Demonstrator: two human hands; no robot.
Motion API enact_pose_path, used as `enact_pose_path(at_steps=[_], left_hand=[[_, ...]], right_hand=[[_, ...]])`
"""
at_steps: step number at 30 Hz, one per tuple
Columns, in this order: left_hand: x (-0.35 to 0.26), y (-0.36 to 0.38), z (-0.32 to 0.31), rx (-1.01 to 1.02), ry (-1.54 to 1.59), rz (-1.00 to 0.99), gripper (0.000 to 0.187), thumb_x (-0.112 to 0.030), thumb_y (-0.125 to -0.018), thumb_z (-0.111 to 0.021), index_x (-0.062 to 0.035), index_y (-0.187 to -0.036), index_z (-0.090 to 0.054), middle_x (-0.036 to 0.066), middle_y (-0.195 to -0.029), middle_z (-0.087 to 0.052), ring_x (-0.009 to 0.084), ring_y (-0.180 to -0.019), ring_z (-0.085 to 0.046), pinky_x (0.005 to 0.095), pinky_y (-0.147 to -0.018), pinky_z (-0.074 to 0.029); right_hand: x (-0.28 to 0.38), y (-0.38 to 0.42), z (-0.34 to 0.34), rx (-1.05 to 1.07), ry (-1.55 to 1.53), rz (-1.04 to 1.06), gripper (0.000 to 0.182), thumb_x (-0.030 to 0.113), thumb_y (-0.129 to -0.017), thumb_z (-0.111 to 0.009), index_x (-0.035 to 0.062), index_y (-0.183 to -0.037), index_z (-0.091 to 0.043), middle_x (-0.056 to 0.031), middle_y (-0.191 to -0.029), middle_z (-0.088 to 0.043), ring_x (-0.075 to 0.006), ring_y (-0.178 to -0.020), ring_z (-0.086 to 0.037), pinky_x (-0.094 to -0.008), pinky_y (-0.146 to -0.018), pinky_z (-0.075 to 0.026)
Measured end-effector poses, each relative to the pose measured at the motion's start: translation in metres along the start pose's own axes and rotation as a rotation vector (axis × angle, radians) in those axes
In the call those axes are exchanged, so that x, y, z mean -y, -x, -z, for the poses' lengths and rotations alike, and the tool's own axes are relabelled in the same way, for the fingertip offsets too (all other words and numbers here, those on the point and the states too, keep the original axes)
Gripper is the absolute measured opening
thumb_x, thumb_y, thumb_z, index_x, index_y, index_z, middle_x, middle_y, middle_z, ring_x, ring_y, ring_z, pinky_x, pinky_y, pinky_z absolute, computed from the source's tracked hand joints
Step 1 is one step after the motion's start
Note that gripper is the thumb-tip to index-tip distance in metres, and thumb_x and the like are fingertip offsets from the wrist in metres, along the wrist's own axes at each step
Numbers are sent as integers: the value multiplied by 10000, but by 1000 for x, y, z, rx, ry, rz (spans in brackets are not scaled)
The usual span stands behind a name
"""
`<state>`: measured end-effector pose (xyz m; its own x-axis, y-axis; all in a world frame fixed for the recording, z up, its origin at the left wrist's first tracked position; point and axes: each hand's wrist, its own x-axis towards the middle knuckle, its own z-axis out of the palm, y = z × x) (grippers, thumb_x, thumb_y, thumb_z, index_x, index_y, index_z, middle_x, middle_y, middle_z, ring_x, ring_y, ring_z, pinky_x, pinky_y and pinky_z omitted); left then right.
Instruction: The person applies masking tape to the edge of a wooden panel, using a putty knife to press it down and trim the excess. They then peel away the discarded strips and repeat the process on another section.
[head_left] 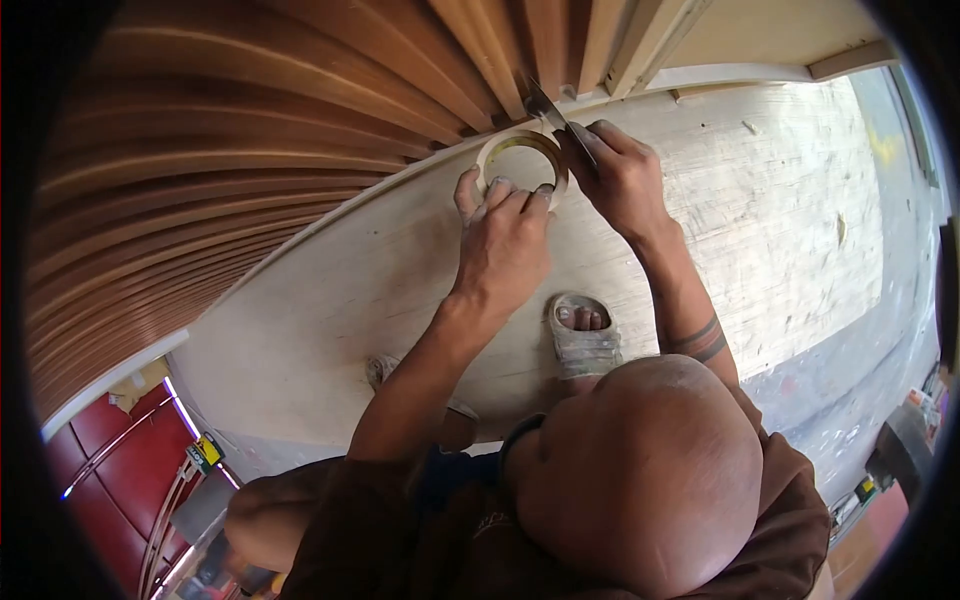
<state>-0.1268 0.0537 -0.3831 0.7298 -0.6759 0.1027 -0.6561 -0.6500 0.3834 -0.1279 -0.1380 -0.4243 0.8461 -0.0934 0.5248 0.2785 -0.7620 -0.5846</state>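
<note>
My left hand [505, 240] grips a roll of masking tape [489, 158], with fingers hooked through and around the ring's near side. Just right of it, my right hand [625, 185] is closed round a putty knife [560, 122]. The thin metal blade points up and left, its tip right at the foot of the brown wooden slats [470, 90]. The roll is close to the pale rail [400, 172] along the bottom of the slats and overlaps the knife's edge in this view.
Pale plywood [760, 200] covers the floor, with a sandalled foot [585, 335] on it below my hands. Right of it lies a grey, paint-spotted surface [840, 385]. Red panels [110, 470] and a yellow-black item [207, 452] are at lower left.
</note>
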Motion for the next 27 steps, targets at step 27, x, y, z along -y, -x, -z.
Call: enact_pose_path(at_steps=[27], left_hand=[[-1, -9, 3, 3, -54, 39, 233, -87, -891, -730, -7, -1108, -751, 111, -922, -740, 288, -966, -641, 617, -1140, -282]], right_hand=[[-31, -12, 18, 83, -74, 100, 195, 131, -906, -811, 35, -1074, -786, -102, -844, -687, -322, -689, -673, -414, -599, -537]])
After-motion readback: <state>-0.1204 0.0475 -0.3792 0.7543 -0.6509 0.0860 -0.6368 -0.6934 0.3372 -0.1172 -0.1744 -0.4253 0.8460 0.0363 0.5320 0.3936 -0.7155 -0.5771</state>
